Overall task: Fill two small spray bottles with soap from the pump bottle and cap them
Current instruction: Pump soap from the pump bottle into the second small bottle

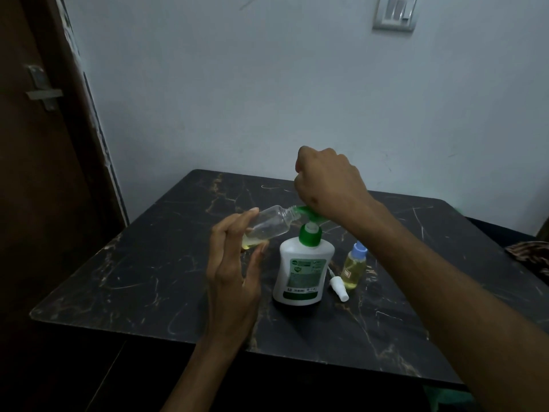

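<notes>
Little yellow soap in tilted bottle (267, 224)

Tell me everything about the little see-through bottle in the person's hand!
The small clear bottle looks like thin plastic, with a round body and a narrow threaded neck. It has no cap on. It is tipped nearly sideways, its open mouth touching the green spout of the pump bottle. A little yellowish soap sits pooled at its low end. The left hand holds it above the dark table, fingers around its bottom half.
</notes>
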